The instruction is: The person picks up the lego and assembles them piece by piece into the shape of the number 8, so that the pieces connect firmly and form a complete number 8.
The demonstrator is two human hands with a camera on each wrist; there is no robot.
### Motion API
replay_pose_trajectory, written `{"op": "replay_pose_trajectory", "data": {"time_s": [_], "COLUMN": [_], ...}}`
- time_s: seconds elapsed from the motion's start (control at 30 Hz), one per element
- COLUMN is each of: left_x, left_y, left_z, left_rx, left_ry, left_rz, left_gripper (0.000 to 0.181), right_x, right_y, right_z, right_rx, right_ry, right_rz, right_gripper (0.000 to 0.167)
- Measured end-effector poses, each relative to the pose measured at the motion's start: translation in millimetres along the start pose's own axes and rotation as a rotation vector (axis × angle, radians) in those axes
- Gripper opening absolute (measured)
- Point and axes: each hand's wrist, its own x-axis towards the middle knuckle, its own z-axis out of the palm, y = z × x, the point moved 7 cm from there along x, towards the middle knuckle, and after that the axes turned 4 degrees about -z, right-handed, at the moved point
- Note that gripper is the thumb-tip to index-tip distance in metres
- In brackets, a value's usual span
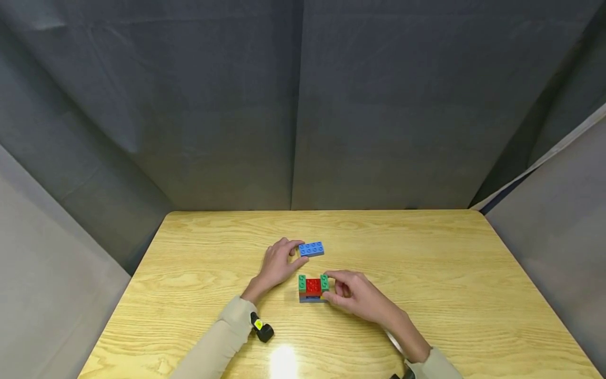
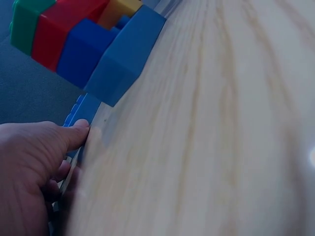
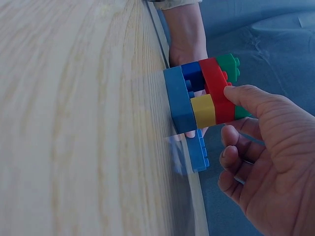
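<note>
A stack of toy building bricks (image 1: 313,287) stands on the table: a light blue base, a dark blue and a yellow brick (image 3: 204,111) side by side, a red brick (image 3: 216,93) across them, and a green brick at each end on top. My right hand (image 1: 362,297) pinches the stack's right end, the thumb lying on the red brick in the right wrist view. Behind the stack lies a loose blue brick (image 1: 311,249) with two rows of studs. My left hand (image 1: 278,263) holds its left end between thumb and index finger; the other fingers curl beneath the palm.
The wooden table (image 1: 213,231) has its far edge against a dark grey curtain (image 1: 213,105). Lighter grey cloth panels (image 1: 42,273) hang at both sides. A black wrist device (image 1: 262,329) sits at the left sleeve. Light glares off the table's near part.
</note>
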Motion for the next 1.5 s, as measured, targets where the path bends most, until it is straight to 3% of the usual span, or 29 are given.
{"op": "replay_pose_trajectory", "data": {"time_s": [0.7, 1.2, 1.5], "left_x": [-1.3, -3.4, -6.5], "left_y": [3.1, -3.3, -3.5], "left_z": [-4.5, -4.5, -6.0], "left_rx": [-0.031, -0.045, -0.055], "left_ry": [0.002, 0.012, -0.005], "left_rz": [-0.005, -0.01, -0.013], "left_gripper": [0.039, 0.039, 0.04], "right_x": [0.6, 2.8, 2.8], "right_y": [1.3, 0.5, -1.6], "right_z": [-2.0, -0.8, -1.4], "right_rx": [-0.007, 0.002, -0.006], "right_ry": [0.007, -0.005, -0.005], "right_rz": [0.001, 0.027, -0.001], "right_gripper": [0.04, 0.041, 0.037]}}
